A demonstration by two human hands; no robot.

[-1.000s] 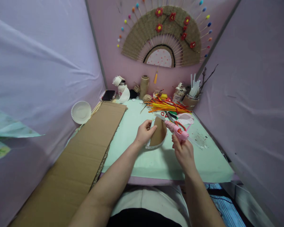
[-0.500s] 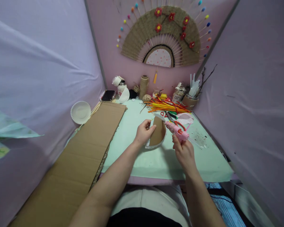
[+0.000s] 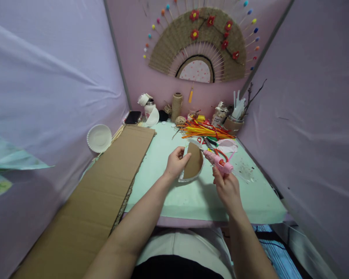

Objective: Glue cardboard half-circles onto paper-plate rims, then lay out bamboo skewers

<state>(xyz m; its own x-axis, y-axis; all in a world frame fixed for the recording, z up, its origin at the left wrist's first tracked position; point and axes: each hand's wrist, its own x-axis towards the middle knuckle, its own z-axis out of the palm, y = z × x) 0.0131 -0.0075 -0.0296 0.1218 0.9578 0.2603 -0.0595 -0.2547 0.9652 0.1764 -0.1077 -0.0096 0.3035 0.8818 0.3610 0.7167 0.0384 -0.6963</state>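
Observation:
My left hand (image 3: 177, 162) pinches the straight edge of a half-round piece of cardboard (image 3: 194, 162), thumb on its brown face. White material borders the piece along its straight side and its curve. In my right hand (image 3: 227, 186) is a pink hot glue gun (image 3: 218, 161), its tip pointing left at the upper part of the curved edge. Whether the tip touches the edge I cannot tell. Behind the glue gun lie orange-handled scissors (image 3: 222, 153) and pliers, partly covered by it.
A long cardboard sheet (image 3: 104, 186) fills the left side. Orange and yellow strips (image 3: 209, 130) lie at the back, near a twine spool (image 3: 177, 106) and a pot of glue sticks (image 3: 234, 124). A paper plate (image 3: 99, 138) leans by the left cloth wall; a decorated fan (image 3: 197, 42) hangs behind.
The glue gun and my right hand have shifted very slightly to the right. My left hand and the cardboard piece have moved a touch left.

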